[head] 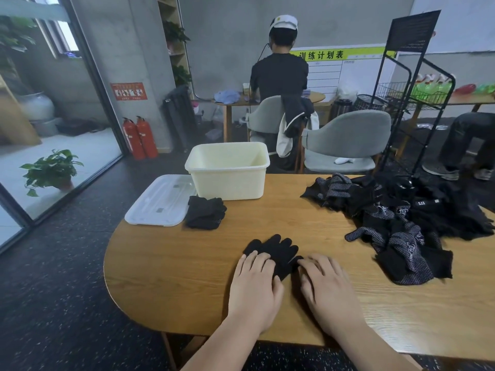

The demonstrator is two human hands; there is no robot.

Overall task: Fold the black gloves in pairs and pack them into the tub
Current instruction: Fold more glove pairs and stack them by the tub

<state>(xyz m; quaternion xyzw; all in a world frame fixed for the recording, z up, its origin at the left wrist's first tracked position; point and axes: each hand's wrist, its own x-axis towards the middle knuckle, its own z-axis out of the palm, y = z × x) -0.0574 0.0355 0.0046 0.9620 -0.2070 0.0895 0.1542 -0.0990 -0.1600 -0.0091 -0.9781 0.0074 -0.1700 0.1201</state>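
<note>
Left hand (254, 285): fingers (261, 259) spread flat, palm down, tips pressing the near-left edge of a black glove pair (276, 253). Nothing pinched or gripped; contact is from above only.

Right hand (325, 287): same posture, fingers extended and slightly splayed, tips on the near-right edge of the same pair. No grasp closed on anything.

The glove pair lies flat on the tabletop (174, 263) between and just beyond the two hands, its finger ends pointing away from the person. Whether it is one glove or two stacked cannot be told with certainty; the outline suggests layered fabric.

Farther out, left of centre: a folded black bundle (205, 212) rests on the tabletop, touching the right edge of a white lid (158, 202) that lies flat. Just behind the bundle stands the cream tub (230, 180), upright, open at the top; what can be seen of its interior shows no contents. The bundle is outside the tub, near its front-left corner.

Right side of the tabletop: a loose heap of black gloves (396, 218), unsorted, many showing white-dotted palms, some with white labels. The heap sits well apart from the hands and reaches the far-right edge.

Beyond the tabletop: two grey chairs (348, 140), a black wire rack (412, 76), and a seated person (280, 70) facing away at another table. Two red extinguishers (140, 137) stand on the floor by a concrete column.
</note>
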